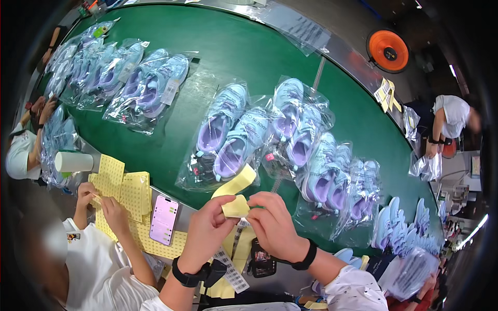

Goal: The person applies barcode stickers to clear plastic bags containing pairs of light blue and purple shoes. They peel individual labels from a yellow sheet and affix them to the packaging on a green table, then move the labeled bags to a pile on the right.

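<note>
In front of me, my left hand (210, 223) is closed on a curling yellow paper strip (236, 182), which looks like label backing. My right hand (274, 224) pinches the folded end of the same strip with thumb and fingertips; whether a label is coming off between them is too small to tell. Just beyond the hands, a bagged pair of light blue shoes (228, 129) with lilac insides lies on the green belt (197, 116). Below my hands are a sheet of barcode labels (232, 269) and a small black case (263, 259).
More bagged shoes (150, 88) run along the belt, with unbagged ones (394, 225) at right. Left of me, a co-worker's hands (106, 205) handle yellow label sheets (134, 197) near a lit phone (164, 220) and a white roll (74, 161). An orange fan (388, 51) stands beyond.
</note>
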Demonstrator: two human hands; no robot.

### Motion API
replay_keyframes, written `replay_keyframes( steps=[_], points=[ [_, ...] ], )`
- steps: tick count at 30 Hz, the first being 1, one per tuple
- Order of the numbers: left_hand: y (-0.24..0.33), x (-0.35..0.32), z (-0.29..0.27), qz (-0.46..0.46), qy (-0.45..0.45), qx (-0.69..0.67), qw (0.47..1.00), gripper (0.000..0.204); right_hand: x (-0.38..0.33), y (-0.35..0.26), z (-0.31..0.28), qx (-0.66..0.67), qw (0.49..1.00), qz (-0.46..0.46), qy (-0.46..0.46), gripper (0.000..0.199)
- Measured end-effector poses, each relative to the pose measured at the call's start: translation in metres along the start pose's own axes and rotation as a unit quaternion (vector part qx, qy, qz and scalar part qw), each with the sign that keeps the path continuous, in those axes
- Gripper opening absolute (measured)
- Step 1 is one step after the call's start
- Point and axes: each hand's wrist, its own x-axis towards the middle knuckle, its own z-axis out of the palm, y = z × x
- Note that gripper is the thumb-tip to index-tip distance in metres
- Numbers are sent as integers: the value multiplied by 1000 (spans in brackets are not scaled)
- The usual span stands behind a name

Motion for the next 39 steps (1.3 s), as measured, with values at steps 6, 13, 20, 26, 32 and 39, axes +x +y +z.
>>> replay_keyframes(
  steps=[6,13,20,26,32,39],
  points=[
    [17,8,-12,22,87,57,994,44,65,20,-38,11,998,31,49,9],
    [-7,-4,-13,-18,58,104,993,43,194,226,-89,27,961,269,-55,15],
    [-12,-33,-21,-77,22,-84,993,42,221,250,-71,-11,927,327,-181,13],
    [-38,-125,-54,-137,105,-76,982,22,219,251,-48,-132,933,318,-107,15],
    [-161,-262,-98,-228,265,87,933,19,203,247,-49,-227,957,172,56,43],
    [-393,-373,-148,-332,301,265,854,26,68,43,35,27,982,-25,-185,18]
  ],
)
